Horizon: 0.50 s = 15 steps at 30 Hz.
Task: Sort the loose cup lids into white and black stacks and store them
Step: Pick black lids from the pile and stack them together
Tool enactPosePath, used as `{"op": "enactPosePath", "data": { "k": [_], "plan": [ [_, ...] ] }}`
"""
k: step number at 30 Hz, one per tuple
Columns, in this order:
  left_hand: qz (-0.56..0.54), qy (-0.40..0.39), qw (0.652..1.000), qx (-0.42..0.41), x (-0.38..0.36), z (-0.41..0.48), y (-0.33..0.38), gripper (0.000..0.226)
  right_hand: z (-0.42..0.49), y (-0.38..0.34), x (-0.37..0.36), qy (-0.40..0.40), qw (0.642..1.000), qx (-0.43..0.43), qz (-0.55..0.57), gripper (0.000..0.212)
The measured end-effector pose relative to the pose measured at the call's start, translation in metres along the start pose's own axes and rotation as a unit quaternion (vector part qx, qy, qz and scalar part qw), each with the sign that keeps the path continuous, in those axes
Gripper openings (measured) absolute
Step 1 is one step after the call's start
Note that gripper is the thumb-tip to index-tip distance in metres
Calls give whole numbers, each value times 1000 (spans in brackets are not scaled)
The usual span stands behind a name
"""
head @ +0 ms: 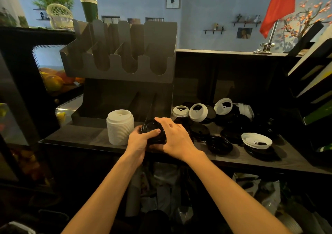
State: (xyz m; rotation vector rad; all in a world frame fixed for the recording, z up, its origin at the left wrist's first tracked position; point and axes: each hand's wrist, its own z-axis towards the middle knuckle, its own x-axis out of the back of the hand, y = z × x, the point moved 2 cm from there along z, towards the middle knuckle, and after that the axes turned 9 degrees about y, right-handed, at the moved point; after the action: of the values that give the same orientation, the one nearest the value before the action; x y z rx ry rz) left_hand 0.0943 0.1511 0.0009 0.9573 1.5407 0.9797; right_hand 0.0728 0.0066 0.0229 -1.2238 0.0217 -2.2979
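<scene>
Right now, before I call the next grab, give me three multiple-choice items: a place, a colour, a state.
1. The white lid stack stands: A) left of the left hand B) inside the rack C) among the loose lids.
2. The held lids under the right hand are: A) white B) black C) red.
3. The grey rack upper slots: A) hold white lids B) hold black lids C) show no lids.
Key: A, it stands on the counter by the left hand; B, dark rims show between the hands; C, the slots look bare.
</scene>
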Motion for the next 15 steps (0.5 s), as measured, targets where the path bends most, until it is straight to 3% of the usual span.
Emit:
{"op": "enactPosePath", "data": {
  "k": [5, 9, 15],
  "plan": [
    [-2, 9, 1000, 1, 4, -6, -2, 114, -4, 2, -3, 15, 998, -52, 25, 91],
    [13, 49, 999, 5, 10, -3, -3, 76, -7, -1, -12, 14, 999, -25, -21, 90],
    [34, 35, 999, 23, 15, 3, -5, 63, -5, -3, -15, -19, 998, 5, -56, 88]
  ]
}}
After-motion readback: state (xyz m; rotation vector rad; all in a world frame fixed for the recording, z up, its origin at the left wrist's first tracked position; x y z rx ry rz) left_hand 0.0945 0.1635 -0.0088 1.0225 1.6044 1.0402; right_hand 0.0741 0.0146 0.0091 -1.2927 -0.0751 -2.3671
